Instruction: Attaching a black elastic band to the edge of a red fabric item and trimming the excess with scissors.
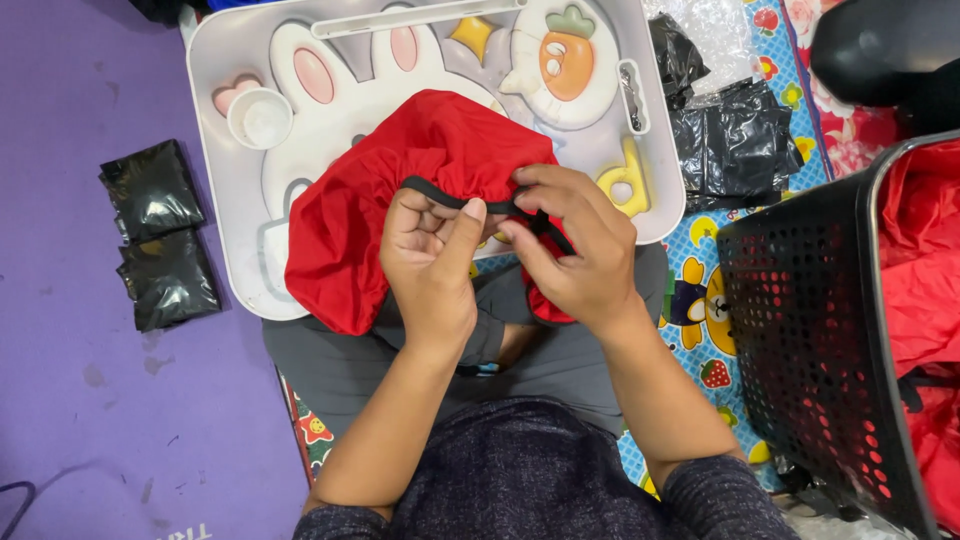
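A bunched red cloth bag (372, 200) lies over the near edge of a white lap tray (222, 190) and on my lap. A black drawstring cord (437, 196) runs across the bag's gathered mouth. My left hand (432, 262) pinches that cord between thumb and fingers, with the thumb raised. My right hand (577, 246) grips the cord and the red fabric just to the right; the cord's end slants down under its fingers. Both hands meet over the bag.
The tray has rabbit, carrot and star shapes moulded in, and a small white cup (260, 117). Two black packets (160, 232) lie on the purple floor at left. Crumpled black bags (735, 140) sit at upper right. A black perforated basket (810, 330) holding red cloth stands at right.
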